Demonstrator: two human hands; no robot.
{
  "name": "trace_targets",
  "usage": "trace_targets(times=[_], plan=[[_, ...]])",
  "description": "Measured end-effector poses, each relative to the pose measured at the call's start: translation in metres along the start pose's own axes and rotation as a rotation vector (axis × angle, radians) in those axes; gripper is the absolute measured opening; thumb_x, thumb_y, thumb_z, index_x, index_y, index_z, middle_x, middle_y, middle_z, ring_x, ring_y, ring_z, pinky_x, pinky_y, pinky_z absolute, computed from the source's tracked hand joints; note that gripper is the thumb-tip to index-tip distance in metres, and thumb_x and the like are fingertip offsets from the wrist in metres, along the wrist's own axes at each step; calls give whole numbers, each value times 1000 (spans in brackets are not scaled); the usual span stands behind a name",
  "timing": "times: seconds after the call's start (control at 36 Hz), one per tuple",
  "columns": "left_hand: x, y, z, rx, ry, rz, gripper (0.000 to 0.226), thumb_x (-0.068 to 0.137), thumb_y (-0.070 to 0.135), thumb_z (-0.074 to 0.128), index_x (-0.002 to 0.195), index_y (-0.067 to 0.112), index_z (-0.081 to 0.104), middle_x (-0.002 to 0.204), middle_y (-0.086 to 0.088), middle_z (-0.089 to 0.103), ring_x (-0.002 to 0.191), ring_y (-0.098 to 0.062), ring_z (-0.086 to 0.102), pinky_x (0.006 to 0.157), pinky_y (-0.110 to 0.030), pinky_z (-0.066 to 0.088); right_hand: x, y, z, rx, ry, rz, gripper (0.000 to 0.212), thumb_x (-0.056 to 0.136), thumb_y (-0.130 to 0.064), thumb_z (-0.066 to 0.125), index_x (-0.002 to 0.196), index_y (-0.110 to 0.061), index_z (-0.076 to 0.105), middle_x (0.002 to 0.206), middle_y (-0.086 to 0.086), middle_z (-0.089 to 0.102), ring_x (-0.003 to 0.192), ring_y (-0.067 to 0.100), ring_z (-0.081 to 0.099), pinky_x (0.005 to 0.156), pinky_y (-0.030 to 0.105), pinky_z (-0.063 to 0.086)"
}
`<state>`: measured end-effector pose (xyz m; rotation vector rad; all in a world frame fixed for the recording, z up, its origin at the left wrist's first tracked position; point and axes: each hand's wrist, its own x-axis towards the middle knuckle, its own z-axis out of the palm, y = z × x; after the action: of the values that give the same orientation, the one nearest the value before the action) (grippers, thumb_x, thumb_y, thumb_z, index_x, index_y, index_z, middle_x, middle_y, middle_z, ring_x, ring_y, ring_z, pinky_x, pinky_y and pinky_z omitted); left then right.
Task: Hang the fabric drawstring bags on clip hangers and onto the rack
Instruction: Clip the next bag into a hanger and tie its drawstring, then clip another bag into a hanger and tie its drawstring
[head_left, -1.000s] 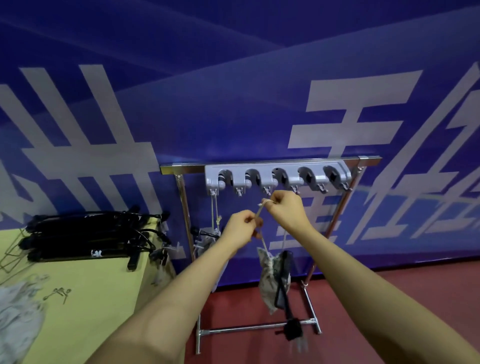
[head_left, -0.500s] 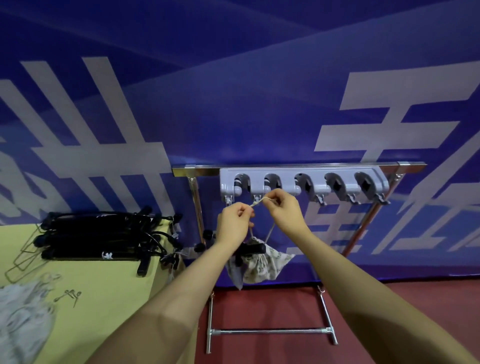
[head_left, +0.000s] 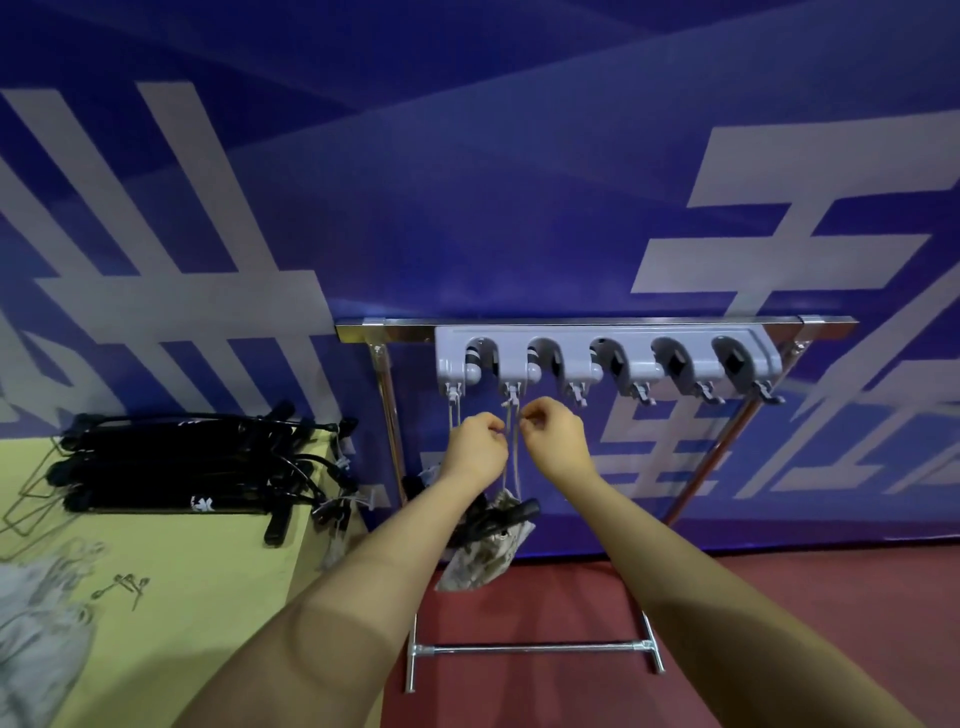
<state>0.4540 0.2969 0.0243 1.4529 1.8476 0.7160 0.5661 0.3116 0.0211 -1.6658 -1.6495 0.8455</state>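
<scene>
A metal rack (head_left: 597, 328) carries a grey holder strip (head_left: 608, 364) with several hooks. A patterned fabric drawstring bag (head_left: 485, 558) clipped to a black clip hanger (head_left: 498, 514) hangs by its pale cord (head_left: 511, 441) from the strip's second hook from the left. My left hand (head_left: 475, 447) and my right hand (head_left: 556, 439) are side by side just below that hook, each pinching the cord. Another cord hangs from the first hook; what it carries is mostly hidden behind my left forearm.
A yellow table (head_left: 171, 597) stands at the left with a stack of black clip hangers (head_left: 182, 467), wire hangers (head_left: 31, 499), loose small clips (head_left: 124, 584) and pale fabric bags (head_left: 36, 634). The blue banner wall stands behind the rack; red floor lies below.
Both hands moved left from the third hook to the second, carrying the cord. The bag and hanger swung left with them and now hang under the second hook.
</scene>
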Motion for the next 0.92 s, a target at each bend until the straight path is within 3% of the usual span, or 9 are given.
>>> trace_targets(times=[0.11, 0.19, 0.28, 0.36, 0.47, 0.64, 0.78, 0.92], plan=[[-7, -6, -10, -74, 13, -48, 27, 89, 1, 44, 107, 7, 63, 110, -17, 65, 99, -35, 62, 88, -41, 53, -14, -4, -1, 44, 21, 45, 23, 95, -13, 48, 116, -6, 54, 106, 7, 58, 88, 23, 54, 74, 37, 45], [-18, -10, -23, -88, 3, -35, 23, 89, 5, 48, 105, 8, 63, 108, -15, 66, 95, -33, 65, 86, -41, 54, -29, -12, 0, 24, -10, 20, 21, 95, -11, 46, 113, -5, 55, 99, 6, 57, 86, 26, 56, 74, 40, 47], [-26, -13, -34, -104, 15, -19, 20, 88, 8, 50, 101, 9, 65, 104, -13, 67, 92, -31, 66, 84, -40, 55, -38, -21, 4, 16, -30, -1, 19, 95, -11, 45, 110, -5, 57, 94, 4, 56, 76, 22, 54, 63, 34, 44], [-37, -22, -52, -118, 32, -11, 15, 85, 7, 52, 90, 13, 65, 97, -14, 70, 90, -31, 67, 83, -42, 55, -51, -37, 14, 19, -56, -32, 17, 94, -11, 46, 103, -7, 59, 89, 5, 59, 77, 25, 57, 70, 42, 49], [-53, -37, -83, -111, 85, -3, 13, 86, 8, 54, 83, 19, 61, 95, -12, 70, 90, -29, 67, 83, -40, 55, -64, -58, 33, 14, -89, -95, 16, 94, -11, 48, 100, -5, 61, 81, 5, 59, 75, 22, 56, 67, 37, 46], [-74, -86, -145, -134, 179, -38, 17, 88, 6, 49, 93, 7, 66, 96, -20, 70, 90, -35, 67, 82, -43, 55, -83, -104, 89, 12, -145, -163, 12, 91, -10, 51, 90, -7, 63, 80, 10, 64, 84, 30, 62, 76, 42, 50], [-96, -141, -198, -167, 232, -85, 17, 91, 9, 50, 91, 8, 67, 96, -19, 70, 90, -35, 67, 82, -42, 55, -108, -146, 148, 12, -213, -195, 13, 88, -7, 51, 80, -14, 58, 71, 5, 60, 77, 27, 61, 73, 39, 50], [-125, -207, -261, -151, 254, -146, 16, 93, 11, 49, 95, 10, 65, 99, -16, 69, 94, -32, 65, 86, -41, 54, -135, -190, 219, -12, -333, -244, 12, 91, -9, 50, 83, -12, 59, 70, 6, 61, 62, 20, 58, 61, 31, 47]])
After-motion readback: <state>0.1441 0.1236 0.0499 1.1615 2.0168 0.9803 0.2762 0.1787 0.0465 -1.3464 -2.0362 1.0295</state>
